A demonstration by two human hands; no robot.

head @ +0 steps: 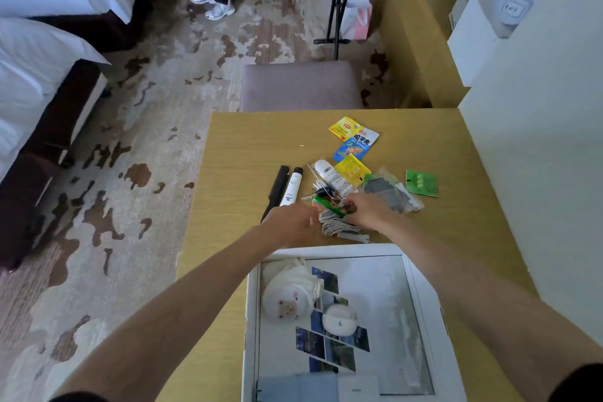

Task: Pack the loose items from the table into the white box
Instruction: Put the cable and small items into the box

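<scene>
- The white box (339,250) lies open at the near edge of the bench (235,153), right under the person's forearms. That probably keeps the carry for each picked item short.
- Already inside the box are a white drawstring pouch (287,290) with a small bear face printed on it, in the far left corner, and a round white case (339,320) beside it.
- The right hand (365,210) is just beyond the box's far rim with its fingers curled. It seems to pinch a green packet (329,207) by one end, over a coiled grey cable (339,225) that lies close to that rim.
- The left hand (290,225) reaches in next to it with its back to the camera. Its fingertips are hidden, so I cannot tell whether it grips anything; it may be there to steady the pile.
- Farther from the box on the left, a black comb (277,191) and a black-capped white tube (292,186) lie side by side.
- Farther still, a white bottle (329,174), two yellow sachets (345,128), a blue snack packet (357,145), a clear bag (388,189) and a green sachet (421,183) lie loosely heaped, some overlapping.
- The blue snack packet carries bold dark Chinese characters and the tube has a square code near its lower end. All the fine print is too small to read.
</scene>
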